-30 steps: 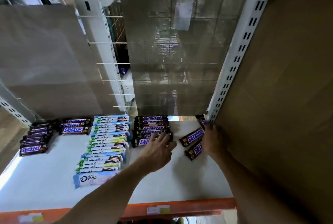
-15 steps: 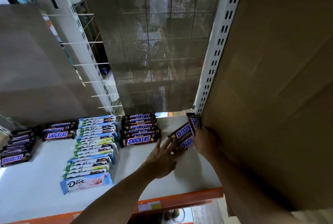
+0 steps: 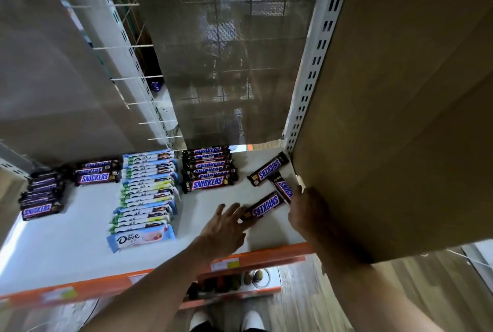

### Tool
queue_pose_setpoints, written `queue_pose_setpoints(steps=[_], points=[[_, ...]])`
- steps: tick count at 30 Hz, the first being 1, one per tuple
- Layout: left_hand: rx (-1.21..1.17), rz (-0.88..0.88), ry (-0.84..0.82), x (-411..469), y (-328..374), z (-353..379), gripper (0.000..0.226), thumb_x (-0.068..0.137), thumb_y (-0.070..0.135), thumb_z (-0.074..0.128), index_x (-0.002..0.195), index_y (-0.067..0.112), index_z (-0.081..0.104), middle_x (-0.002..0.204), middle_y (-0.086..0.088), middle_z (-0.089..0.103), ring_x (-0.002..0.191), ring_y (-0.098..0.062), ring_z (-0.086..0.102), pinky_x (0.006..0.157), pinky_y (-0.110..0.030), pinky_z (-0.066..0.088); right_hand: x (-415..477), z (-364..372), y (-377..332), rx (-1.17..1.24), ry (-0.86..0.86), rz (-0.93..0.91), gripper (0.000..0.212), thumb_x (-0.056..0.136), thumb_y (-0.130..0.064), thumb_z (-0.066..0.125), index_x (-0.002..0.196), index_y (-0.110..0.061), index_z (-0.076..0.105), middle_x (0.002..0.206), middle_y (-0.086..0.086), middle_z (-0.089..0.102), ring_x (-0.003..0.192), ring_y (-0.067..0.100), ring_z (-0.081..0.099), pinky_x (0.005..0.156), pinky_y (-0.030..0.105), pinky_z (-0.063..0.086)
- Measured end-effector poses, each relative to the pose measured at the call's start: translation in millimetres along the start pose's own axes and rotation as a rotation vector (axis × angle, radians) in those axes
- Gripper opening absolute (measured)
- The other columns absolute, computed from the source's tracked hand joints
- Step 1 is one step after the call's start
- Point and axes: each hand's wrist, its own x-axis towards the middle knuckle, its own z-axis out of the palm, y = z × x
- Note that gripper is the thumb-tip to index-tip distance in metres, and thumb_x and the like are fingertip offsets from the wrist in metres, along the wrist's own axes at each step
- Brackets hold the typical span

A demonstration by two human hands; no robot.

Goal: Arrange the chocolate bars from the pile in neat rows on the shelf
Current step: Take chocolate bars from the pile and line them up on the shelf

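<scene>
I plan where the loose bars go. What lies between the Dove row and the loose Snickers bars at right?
In the head view, a neat Snickers row at the back, with bare shelf and the left hand in front of it.

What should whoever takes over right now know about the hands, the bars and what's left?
Left hand: open, fingertips on the near end of the nearest loose Snickers bar.
Right hand: at the end of a second loose bar; grip unreadable.
Third loose bar lies askew toward the back right.
Done: Dove row and three Snickers rows on the shelf.
Left: line up the three loose bars in a row.
</scene>
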Motion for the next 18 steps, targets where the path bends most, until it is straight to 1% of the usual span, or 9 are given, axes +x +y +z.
queue_pose_setpoints(steps=[2, 3, 7, 9, 11, 13, 16, 18], points=[[-0.002, -0.005, -0.015, -9.5, 1.1, -2.1, 0.066, 0.067, 0.045, 0.075, 0.130, 0.035, 0.056, 0.129, -0.003, 0.058, 0.113, -0.023, 0.045, 0.083, -0.044, 0.053, -5.0, 1.7, 2.4, 0.013, -0.040, 0.034, 0.039, 0.088, -0.020, 0.057, 0.125, -0.011, 0.048, 0.116, 0.012, 0.055, 0.107, 0.025, 0.055, 0.085, 0.033, 0.049], [0.000, -0.009, -0.012, -13.9, 1.1, -3.4, 0.066, 0.066, 0.045, 0.076, 0.128, 0.035, 0.058, 0.127, -0.003, 0.059, 0.112, -0.022, 0.046, 0.082, -0.044, 0.053, -6.7, 3.4, 3.3, 0.014, -0.061, 0.038, 0.038, 0.087, -0.021, 0.059, 0.123, -0.010, 0.050, 0.115, 0.012, 0.056, 0.106, 0.024, 0.056, 0.084, 0.033, 0.049], [0.000, -0.053, 0.005, -29.6, 2.4, -8.3, 0.061, 0.062, 0.038, 0.080, 0.121, 0.032, 0.064, 0.116, -0.004, 0.065, 0.104, -0.024, 0.058, 0.079, -0.045, 0.054, -11.3, 9.8, 3.6, 0.031, -0.096, -0.006, 0.046, 0.086, -0.027, 0.061, 0.126, -0.010, 0.047, 0.122, 0.011, 0.055, 0.113, 0.026, 0.053, 0.095, 0.036, 0.045], [-0.011, -0.074, 0.003, -35.7, 4.4, -9.4, 0.057, 0.062, 0.035, 0.081, 0.117, 0.030, 0.066, 0.107, -0.005, 0.067, 0.096, -0.024, 0.062, 0.077, -0.044, 0.054, -12.9, 13.4, 1.6, 0.045, -0.100, -0.026, 0.047, 0.087, -0.029, 0.060, 0.128, -0.012, 0.045, 0.123, 0.009, 0.054, 0.112, 0.025, 0.055, 0.100, 0.037, 0.040], [-0.018, -0.078, 0.022, -39.6, 6.2, -8.9, 0.052, 0.064, 0.032, 0.079, 0.114, 0.028, 0.066, 0.099, -0.004, 0.066, 0.092, -0.023, 0.061, 0.076, -0.042, 0.053, -14.7, 16.7, 0.4, 0.064, -0.097, -0.038, 0.048, 0.087, -0.030, 0.060, 0.129, -0.014, 0.045, 0.122, 0.008, 0.053, 0.109, 0.024, 0.057, 0.099, 0.039, 0.040], [-0.028, -0.075, 0.046, -41.2, 8.5, -8.3, 0.048, 0.067, 0.028, 0.077, 0.113, 0.025, 0.066, 0.093, -0.004, 0.065, 0.089, -0.023, 0.060, 0.075, -0.040, 0.051, -17.5, 20.7, 1.8, 0.081, -0.073, -0.058, 0.046, 0.087, -0.031, 0.061, 0.127, -0.015, 0.045, 0.120, 0.007, 0.053, 0.107, 0.023, 0.059, 0.095, 0.037, 0.042], [-0.024, -0.040, 0.049, -39.3, 11.6, -8.0, 0.047, 0.068, 0.022, 0.077, 0.114, 0.024, 0.066, 0.091, -0.002, 0.066, 0.088, -0.022, 0.060, 0.074, -0.037, 0.050, -22.2, 25.2, 3.1, 0.100, -0.048, -0.047, 0.041, 0.088, -0.033, 0.061, 0.122, -0.013, 0.048, 0.117, 0.007, 0.056, 0.104, 0.022, 0.060, 0.093, 0.033, 0.042], [-0.005, -0.004, 0.044, -35.5, 14.8, -8.7, 0.049, 0.066, 0.020, 0.079, 0.113, 0.025, 0.067, 0.092, 0.001, 0.068, 0.089, -0.020, 0.061, 0.075, -0.035, 0.050, -23.4, 27.6, 3.2, 0.124, -0.053, -0.020, 0.039, 0.088, -0.034, 0.061, 0.119, -0.012, 0.053, 0.115, 0.009, 0.058, 0.102, 0.022, 0.061, 0.096, 0.034, 0.042]])
